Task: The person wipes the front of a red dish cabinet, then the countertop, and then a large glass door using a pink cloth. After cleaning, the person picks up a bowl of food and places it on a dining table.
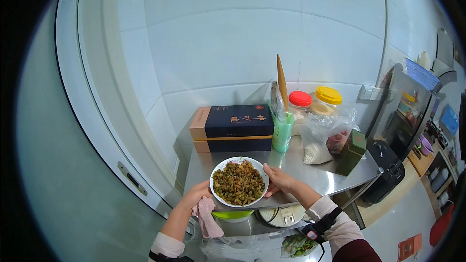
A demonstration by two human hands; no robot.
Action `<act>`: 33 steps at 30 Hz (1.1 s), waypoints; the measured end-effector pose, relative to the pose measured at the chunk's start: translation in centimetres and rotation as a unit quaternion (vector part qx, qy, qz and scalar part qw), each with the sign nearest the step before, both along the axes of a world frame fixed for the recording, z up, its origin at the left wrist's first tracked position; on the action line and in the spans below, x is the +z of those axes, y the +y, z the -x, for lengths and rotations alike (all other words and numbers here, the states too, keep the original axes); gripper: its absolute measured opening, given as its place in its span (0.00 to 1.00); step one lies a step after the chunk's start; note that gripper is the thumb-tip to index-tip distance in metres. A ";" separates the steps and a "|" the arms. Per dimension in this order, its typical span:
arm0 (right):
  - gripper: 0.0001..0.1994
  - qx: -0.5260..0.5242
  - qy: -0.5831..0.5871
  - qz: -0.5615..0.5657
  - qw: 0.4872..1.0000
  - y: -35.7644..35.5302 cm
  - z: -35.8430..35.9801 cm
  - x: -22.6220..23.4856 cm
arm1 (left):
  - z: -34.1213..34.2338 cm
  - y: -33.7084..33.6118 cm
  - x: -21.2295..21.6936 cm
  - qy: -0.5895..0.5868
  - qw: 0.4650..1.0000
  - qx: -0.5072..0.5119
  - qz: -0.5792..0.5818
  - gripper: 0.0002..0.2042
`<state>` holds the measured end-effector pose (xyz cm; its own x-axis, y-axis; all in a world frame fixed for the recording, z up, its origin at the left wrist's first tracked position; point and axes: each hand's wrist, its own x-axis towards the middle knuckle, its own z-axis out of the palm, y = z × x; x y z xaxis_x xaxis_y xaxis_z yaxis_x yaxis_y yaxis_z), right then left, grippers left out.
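Note:
A white plate [214,195] heaped with chopped greenish-brown cooked food [239,183] is held level between both my hands, at the front edge of a steel shelf top [310,177]. My left hand [198,194] grips the plate's left rim and also has a pink cloth [208,219] hanging from it. On the opposite side, my right hand [280,180] is closed on the right rim, thumb on top. Whether the plate's underside touches the steel is hidden.
Behind the plate stand a dark blue gift box [238,128], a green utensil holder [282,133], lidded jars [326,99], a plastic bag [323,138] and a dark green tin [352,153]. Below is a lower shelf with a green-rimmed bowl [233,215]. A sliding door [97,155] borders the left.

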<state>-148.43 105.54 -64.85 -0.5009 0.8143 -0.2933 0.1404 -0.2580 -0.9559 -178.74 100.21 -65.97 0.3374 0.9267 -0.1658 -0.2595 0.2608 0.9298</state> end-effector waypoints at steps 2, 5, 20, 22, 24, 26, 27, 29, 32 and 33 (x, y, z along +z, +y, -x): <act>0.34 -0.001 0.014 -0.014 1.000 0.0 0.2 -0.2 | -0.1 -0.4 0.1 -0.007 1.000 0.007 0.006 0.32; 0.31 -0.017 0.009 -0.018 1.000 0.0 0.3 -0.6 | -0.7 -1.0 0.1 -0.048 0.998 0.027 0.013 0.32; 0.25 -0.114 0.050 -0.028 0.992 -3.4 0.6 -0.7 | -1.5 -2.8 2.8 -0.077 0.997 0.014 0.024 0.29; 0.26 -0.156 0.081 -0.029 0.984 -4.2 0.9 -1.1 | -1.1 -2.0 3.1 -0.094 0.995 -0.027 0.005 0.28; 0.27 -0.192 0.061 -0.019 0.979 -5.1 1.0 -1.2 | -0.8 -0.9 3.7 -0.054 0.998 -0.030 0.033 0.27; 0.26 -0.247 0.086 -0.003 0.965 -5.8 1.7 -1.0 | -0.7 0.0 4.2 -0.087 0.992 -0.084 0.036 0.29; 0.26 -0.253 0.094 -0.023 0.963 -6.5 1.6 -0.5 | -0.6 0.5 4.3 -0.088 0.989 -0.108 0.052 0.30; 0.27 -0.268 0.082 -0.024 0.960 -8.4 1.7 1.1 | -0.4 1.5 4.7 -0.094 0.982 -0.154 0.060 0.32; 0.27 -0.342 0.067 -0.012 0.937 -10.3 2.9 2.7 | 0.1 3.2 4.5 -0.127 0.968 -0.193 0.093 0.35; 0.27 -0.348 0.079 -0.011 0.934 -10.7 3.3 2.7 | 0.2 4.1 4.3 -0.138 0.962 -0.211 0.101 0.34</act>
